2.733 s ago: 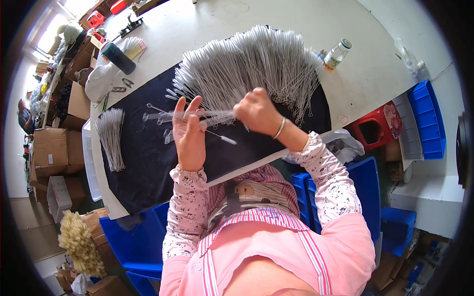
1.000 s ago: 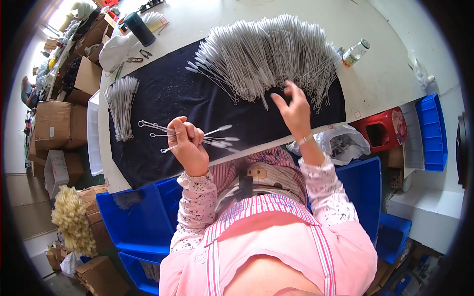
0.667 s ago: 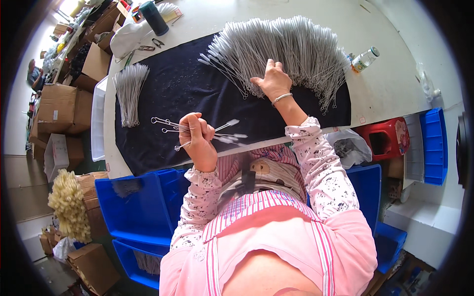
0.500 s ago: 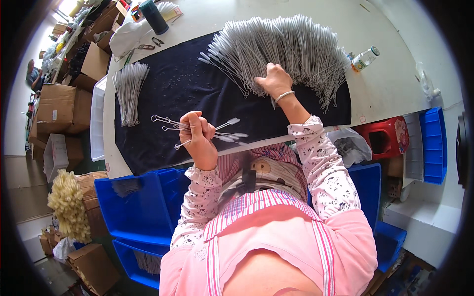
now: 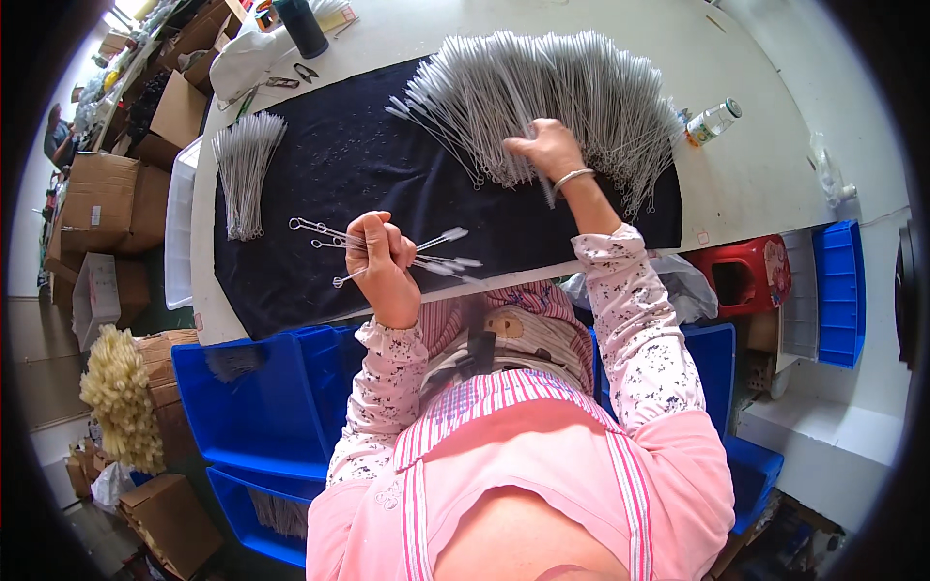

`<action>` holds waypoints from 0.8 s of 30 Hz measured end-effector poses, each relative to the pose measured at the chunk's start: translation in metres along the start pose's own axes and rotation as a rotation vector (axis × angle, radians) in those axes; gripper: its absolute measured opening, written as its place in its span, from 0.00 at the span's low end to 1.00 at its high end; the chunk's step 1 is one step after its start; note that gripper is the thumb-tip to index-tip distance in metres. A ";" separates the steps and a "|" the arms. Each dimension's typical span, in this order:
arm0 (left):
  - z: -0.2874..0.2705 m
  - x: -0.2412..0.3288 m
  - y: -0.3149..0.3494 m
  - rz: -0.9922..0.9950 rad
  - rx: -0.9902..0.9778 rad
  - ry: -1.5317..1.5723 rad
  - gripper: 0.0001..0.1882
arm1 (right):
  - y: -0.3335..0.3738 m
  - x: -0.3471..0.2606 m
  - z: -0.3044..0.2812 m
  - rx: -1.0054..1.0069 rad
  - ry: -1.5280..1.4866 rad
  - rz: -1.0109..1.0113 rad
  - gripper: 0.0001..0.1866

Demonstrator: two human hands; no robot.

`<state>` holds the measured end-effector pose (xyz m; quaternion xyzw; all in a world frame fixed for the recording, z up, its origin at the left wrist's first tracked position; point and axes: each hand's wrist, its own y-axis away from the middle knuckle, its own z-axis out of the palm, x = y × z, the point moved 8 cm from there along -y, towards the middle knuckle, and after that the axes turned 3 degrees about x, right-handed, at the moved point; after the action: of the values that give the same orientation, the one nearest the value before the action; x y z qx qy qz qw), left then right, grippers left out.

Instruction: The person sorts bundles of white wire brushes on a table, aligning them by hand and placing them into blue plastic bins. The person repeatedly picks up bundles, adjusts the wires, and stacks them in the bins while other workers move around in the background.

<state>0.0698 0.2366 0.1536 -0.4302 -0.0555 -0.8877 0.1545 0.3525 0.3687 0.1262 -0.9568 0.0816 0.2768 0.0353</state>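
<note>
My left hand is closed round several thin wire straw brushes above the near edge of a dark cloth. Their loop ends stick out to the left, their white bristle ends to the right. At the front of a big heap of similar brushes, my right hand pinches a brush, blurred by motion, whose wire end shows below the fingers. A smaller bundle of brushes lies on the cloth at the left, loops toward me.
A glass bottle with a green lid lies right of the heap. Small snips and a dark cylinder are at the back left. Blue bins stand below the table edge; a red stool is at the right.
My right hand has shifted slightly right and a blurred brush now shows in it. My left hand keeps its brushes; the whole view has shifted a little.
</note>
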 end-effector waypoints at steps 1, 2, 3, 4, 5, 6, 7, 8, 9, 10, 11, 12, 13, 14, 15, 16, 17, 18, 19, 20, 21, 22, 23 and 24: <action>-0.001 -0.001 0.000 -0.004 0.003 -0.005 0.09 | 0.008 -0.012 0.002 -0.020 0.120 0.020 0.30; -0.001 -0.001 0.000 -0.008 0.005 -0.008 0.10 | 0.015 -0.018 0.005 -0.056 0.160 0.066 0.29; -0.001 -0.002 0.000 -0.009 0.000 -0.004 0.10 | 0.017 -0.020 0.005 -0.064 0.170 0.095 0.28; -0.001 -0.003 0.000 -0.009 -0.004 0.000 0.09 | 0.018 -0.019 0.005 -0.071 0.180 0.123 0.27; -0.003 -0.003 0.000 -0.010 -0.005 0.002 0.09 | 0.016 -0.017 0.007 -0.094 0.189 0.109 0.26; -0.002 -0.002 0.001 -0.009 -0.009 0.004 0.09 | 0.010 -0.012 0.008 -0.117 0.198 0.095 0.24; -0.001 -0.001 0.000 -0.008 -0.014 0.007 0.09 | 0.008 -0.009 0.010 -0.139 0.207 0.081 0.23; 0.000 -0.002 0.000 -0.010 -0.019 0.011 0.09 | 0.011 -0.011 0.009 -0.149 0.239 0.080 0.23; -0.001 -0.003 0.000 -0.014 -0.013 0.009 0.09 | 0.015 -0.015 0.007 -0.159 0.272 0.079 0.22; -0.002 -0.005 -0.001 -0.018 -0.007 0.008 0.09 | 0.018 -0.017 0.007 -0.168 0.304 0.078 0.21; -0.002 -0.007 -0.001 -0.020 -0.003 0.012 0.09 | 0.019 -0.017 0.009 -0.186 0.305 0.094 0.22; -0.001 -0.008 0.000 -0.024 -0.006 0.010 0.09 | 0.021 -0.018 0.009 -0.175 0.300 0.104 0.21; 0.000 -0.010 0.000 -0.027 -0.008 0.008 0.09 | 0.023 -0.020 0.008 -0.165 0.295 0.115 0.21; 0.001 -0.011 0.001 -0.029 -0.010 0.005 0.09 | 0.025 -0.021 0.007 -0.154 0.289 0.124 0.21; 0.002 -0.011 0.001 -0.031 -0.007 0.004 0.08 | 0.027 -0.021 0.005 -0.149 0.281 0.132 0.21; 0.003 -0.011 0.001 -0.033 -0.004 0.004 0.08 | 0.028 -0.020 0.004 -0.152 0.274 0.138 0.20; 0.003 -0.010 0.000 -0.036 -0.001 0.000 0.08 | 0.028 -0.018 0.003 -0.157 0.265 0.144 0.20; 0.004 -0.010 0.000 -0.037 -0.003 0.000 0.09 | 0.029 -0.015 0.003 -0.161 0.256 0.151 0.20; 0.004 -0.010 -0.001 -0.039 -0.005 -0.001 0.09 | 0.028 -0.011 0.002 -0.136 0.239 0.138 0.20; 0.006 -0.010 -0.001 -0.041 -0.009 -0.001 0.09 | 0.027 -0.001 0.003 -0.110 0.222 0.127 0.20; 0.007 -0.009 -0.002 -0.043 -0.008 0.002 0.09 | 0.027 0.008 0.002 -0.084 0.207 0.115 0.20; 0.009 -0.008 -0.003 -0.044 -0.007 0.007 0.09 | 0.028 0.018 0.004 -0.139 0.072 0.106 0.20; 0.011 -0.006 -0.004 -0.045 -0.005 0.011 0.10 | 0.030 0.028 0.003 -0.194 -0.063 0.094 0.19; 0.013 -0.005 -0.005 -0.049 -0.005 0.012 0.10 | 0.033 0.040 0.004 -0.248 -0.198 0.085 0.19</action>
<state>0.0810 0.2457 0.1584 -0.4239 -0.0629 -0.8939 0.1317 0.3783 0.3307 0.1005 -0.9175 0.0833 0.3791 -0.0871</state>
